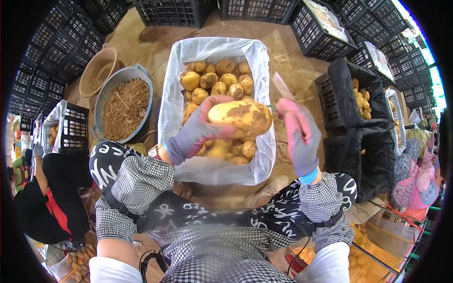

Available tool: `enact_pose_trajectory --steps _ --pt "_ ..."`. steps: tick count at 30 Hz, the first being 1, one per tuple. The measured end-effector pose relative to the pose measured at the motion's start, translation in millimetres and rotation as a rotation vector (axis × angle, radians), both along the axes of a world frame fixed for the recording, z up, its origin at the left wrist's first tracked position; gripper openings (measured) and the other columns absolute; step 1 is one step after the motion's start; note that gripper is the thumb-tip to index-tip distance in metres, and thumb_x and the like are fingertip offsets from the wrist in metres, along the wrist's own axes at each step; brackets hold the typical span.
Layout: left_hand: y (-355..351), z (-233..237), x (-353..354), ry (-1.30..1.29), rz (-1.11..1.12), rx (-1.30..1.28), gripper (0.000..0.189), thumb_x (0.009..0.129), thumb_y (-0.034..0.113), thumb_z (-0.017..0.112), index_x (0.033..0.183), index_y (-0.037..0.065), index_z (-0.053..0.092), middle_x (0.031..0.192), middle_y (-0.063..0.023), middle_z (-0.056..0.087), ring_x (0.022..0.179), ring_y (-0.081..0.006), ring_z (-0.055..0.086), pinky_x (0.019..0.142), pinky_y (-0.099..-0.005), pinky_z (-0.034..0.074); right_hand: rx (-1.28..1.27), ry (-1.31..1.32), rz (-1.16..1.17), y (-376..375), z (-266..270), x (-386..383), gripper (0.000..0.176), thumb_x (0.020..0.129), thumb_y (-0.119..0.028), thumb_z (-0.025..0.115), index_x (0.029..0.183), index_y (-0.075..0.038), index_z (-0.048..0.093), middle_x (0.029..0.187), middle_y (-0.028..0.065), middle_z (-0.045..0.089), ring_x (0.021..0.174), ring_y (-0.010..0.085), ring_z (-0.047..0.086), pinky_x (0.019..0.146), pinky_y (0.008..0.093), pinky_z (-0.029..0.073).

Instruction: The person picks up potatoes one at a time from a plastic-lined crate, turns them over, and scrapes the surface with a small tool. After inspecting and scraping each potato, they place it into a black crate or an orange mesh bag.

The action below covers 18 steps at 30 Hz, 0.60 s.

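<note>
**One large potato held over a lined crate, a blade at its right end**

A single large potato (241, 118) is held in front of the body, above the near half of a lined crate (167, 108). Its long axis is laid almost level, from 9 o'clock to 3 o'clock, with brown soil patches on the upper skin.

The left hand (198, 132), gloved, is closed around the potato's 9 o'clock end, with the thumb laid over the top and the fingers curled beneath. The right hand (302, 137), also gloved, is kept just off the 3 o'clock end and does not grip the potato. It is closed on what appears to be a knife (282, 86). The handle is hidden in the fist, and the thin pale blade is pointed toward 11 o'clock, above the potato's right end. The left hand is therefore the one in contact, and the right is the nearer to the blade end.

Counted: one held potato, one knife, two hands. More than a dozen loose potatoes (217, 80) are seen in the lined crate.

At 9 o'clock from the crate, a basin (118, 75) filled with brown fibrous matter is set on the ground, with a tan bowl (96, 70) beyond it at 10 o'clock. At 3 o'clock, a black crate (339, 94) holding more potatoes is seen.
</note>
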<state>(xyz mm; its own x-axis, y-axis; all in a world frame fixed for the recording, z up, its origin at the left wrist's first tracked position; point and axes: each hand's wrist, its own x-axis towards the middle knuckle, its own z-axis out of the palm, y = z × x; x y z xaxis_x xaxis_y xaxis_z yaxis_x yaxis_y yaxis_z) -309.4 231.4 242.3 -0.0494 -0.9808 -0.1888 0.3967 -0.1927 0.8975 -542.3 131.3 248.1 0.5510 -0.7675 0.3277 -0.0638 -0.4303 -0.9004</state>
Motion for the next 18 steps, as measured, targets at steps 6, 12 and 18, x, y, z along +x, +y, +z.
enact_pose_trajectory --steps 6,12,18 --pt "3 1 -3 0.147 0.103 0.083 0.066 0.077 0.010 0.081 0.130 0.008 0.042 0.122 -0.0049 0.055 0.109 -0.0127 0.058 0.089 -0.0266 0.052 0.369 -0.145 0.106 13 -4 2 0.053 0.100 -0.018 0.053 0.145 0.004 0.036 0.081 0.0076 0.064 0.068 0.0107 0.058 0.063 0.0250 0.048" --pt "7 -5 -13 0.087 0.147 0.069 0.067 0.076 0.009 0.081 0.128 0.005 0.039 0.120 -0.0049 0.053 0.111 -0.0129 0.055 0.091 -0.0265 0.050 0.475 -0.125 0.154 23 -1 9 0.055 0.100 -0.022 0.049 0.146 0.004 0.034 0.066 0.0041 0.057 0.056 0.0094 0.052 0.055 0.0234 0.044" --pt "4 -2 -19 -0.097 0.112 0.034 0.070 0.079 0.006 0.078 0.136 0.005 0.037 0.128 -0.0068 0.051 0.117 -0.0156 0.053 0.098 -0.0303 0.047 0.554 -0.114 0.174 25 1 13 0.051 0.102 -0.021 0.044 0.150 -0.007 0.034 0.062 -0.0030 0.052 0.056 0.0052 0.047 0.056 0.0218 0.041"
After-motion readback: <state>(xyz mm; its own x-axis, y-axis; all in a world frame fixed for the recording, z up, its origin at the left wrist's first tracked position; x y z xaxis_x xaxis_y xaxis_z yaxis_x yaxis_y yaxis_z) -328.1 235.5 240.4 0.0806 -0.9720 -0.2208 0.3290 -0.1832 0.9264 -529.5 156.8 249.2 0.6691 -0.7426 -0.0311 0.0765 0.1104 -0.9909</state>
